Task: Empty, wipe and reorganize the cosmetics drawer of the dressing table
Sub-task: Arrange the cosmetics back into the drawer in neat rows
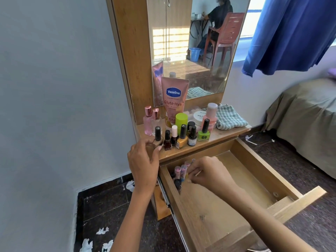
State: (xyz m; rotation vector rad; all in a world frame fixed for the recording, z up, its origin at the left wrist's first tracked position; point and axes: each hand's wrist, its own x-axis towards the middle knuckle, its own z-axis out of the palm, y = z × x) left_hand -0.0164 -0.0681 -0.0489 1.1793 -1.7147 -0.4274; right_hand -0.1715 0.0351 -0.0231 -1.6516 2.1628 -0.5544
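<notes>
While restocking the wiped-looking drawer [241, 171]: left hand [143, 160] gripping a nail-polish bottle [158, 137] on the table [209, 140], right hand [205, 171] pinching small tubes [181, 170] at the drawer's back-left corner. Next, probably: carrying the bottle down beside them.

wooden drawer [254, 171] open, vials [181, 170] seemingly upright

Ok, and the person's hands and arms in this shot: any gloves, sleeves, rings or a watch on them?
None that show. The left hand and the right hand are bare, with no gloves. Both forearms are uncovered down to the bottom edge of the picture, so no sleeve is in view. No watch, bracelet or ring is visible. The nails are too small and blurred to judge.
</notes>
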